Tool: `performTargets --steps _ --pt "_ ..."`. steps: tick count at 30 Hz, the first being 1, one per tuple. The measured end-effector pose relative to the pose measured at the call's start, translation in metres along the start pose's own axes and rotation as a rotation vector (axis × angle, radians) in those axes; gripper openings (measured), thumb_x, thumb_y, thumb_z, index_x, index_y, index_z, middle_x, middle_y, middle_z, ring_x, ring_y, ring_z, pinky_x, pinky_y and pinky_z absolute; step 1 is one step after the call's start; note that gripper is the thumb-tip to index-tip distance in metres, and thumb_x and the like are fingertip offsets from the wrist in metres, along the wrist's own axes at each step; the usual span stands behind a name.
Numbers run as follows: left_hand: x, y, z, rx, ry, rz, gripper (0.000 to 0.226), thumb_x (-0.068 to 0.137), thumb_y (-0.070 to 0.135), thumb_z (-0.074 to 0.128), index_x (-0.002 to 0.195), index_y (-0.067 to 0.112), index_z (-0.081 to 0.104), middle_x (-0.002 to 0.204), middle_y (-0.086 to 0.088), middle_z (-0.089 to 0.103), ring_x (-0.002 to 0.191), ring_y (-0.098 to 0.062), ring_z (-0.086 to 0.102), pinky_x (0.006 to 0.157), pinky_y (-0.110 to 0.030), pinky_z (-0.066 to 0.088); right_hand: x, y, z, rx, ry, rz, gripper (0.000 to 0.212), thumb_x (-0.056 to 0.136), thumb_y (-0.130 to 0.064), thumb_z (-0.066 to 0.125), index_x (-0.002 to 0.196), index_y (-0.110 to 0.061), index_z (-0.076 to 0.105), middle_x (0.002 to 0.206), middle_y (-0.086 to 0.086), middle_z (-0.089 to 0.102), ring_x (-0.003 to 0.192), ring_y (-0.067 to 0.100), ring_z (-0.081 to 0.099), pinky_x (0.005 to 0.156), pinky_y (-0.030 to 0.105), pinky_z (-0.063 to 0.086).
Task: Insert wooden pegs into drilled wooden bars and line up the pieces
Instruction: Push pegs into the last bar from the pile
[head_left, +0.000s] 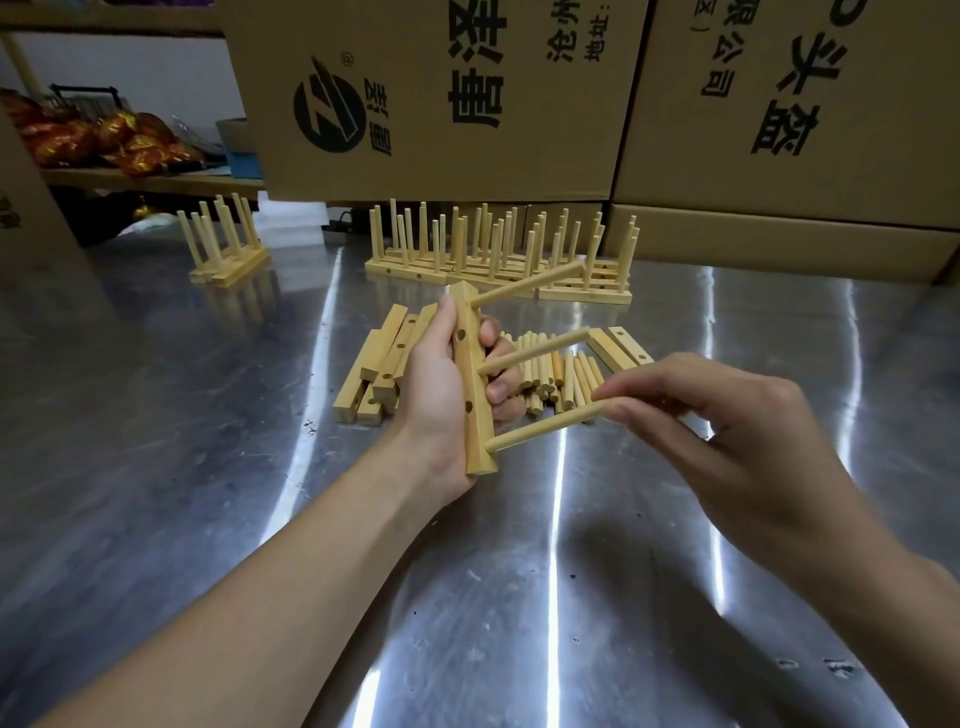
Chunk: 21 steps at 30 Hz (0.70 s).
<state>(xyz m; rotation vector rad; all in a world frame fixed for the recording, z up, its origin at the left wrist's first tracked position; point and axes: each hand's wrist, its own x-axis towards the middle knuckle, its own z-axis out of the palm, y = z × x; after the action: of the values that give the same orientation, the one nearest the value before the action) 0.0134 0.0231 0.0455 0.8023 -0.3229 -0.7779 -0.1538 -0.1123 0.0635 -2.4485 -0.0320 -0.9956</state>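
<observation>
Drilled bar held over the steel bench (156, 415), lowest peg pinched.
The left hand (441, 374) wrapped its fingers round a bar (470, 379) held on end and carrying three pegs. The right hand (727, 431) pinched the free end of the lowest peg (545, 423) between its fingers. Loose pegs (556, 374) and bare bars (379, 364) lay just beyond, with finished pieces (498, 254) behind them. Cardboard boxes (441, 93) bore a round ® logo and sideways black print, including "头盔" and "公司".

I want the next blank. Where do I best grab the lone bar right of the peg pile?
Probably from above, pinching the bar across its long sides: it lies flat on the table, holes up, pegs close on its left.
</observation>
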Motion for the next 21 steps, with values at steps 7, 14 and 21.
performTargets --steps 7,14,21 --pt "-0.001 -0.006 0.003 0.02 0.01 0.022 0.055 0.11 0.061 0.034 0.074 0.022 0.05 0.065 0.003 0.037 0.052 -0.01 0.032 0.048 -0.024 0.024 -0.003 -0.002 0.007 0.083 -0.024 0.104 0.029 0.101 -0.048 0.057 0.084 -0.03 0.072 0.076 -0.01 0.068 0.073 0.018 0.063 0.064 0.027 0.049" --pt "-0.002 -0.007 0.004 -0.034 0.085 0.01 0.057 0.11 0.062 0.035 0.072 0.021 0.05 0.065 0.002 0.035 0.053 -0.011 0.031 0.046 -0.023 0.026 -0.008 -0.014 0.03 0.399 0.159 0.194 0.021 0.102 -0.038 0.064 0.093 -0.023 0.078 0.079 0.0 0.072 0.073 0.021 0.068 0.062 0.024 0.051" --pt "-0.002 -0.013 0.006 -0.041 0.061 -0.006 0.061 0.109 0.062 0.036 0.069 0.02 0.053 0.06 0.002 0.039 0.051 -0.012 0.035 0.047 -0.021 0.035 -0.011 -0.019 0.045 0.448 0.076 0.139 0.011 0.095 -0.026 0.074 0.103 -0.02 0.079 0.099 -0.008 0.077 0.09 0.015 0.074 0.074 0.018 0.053"
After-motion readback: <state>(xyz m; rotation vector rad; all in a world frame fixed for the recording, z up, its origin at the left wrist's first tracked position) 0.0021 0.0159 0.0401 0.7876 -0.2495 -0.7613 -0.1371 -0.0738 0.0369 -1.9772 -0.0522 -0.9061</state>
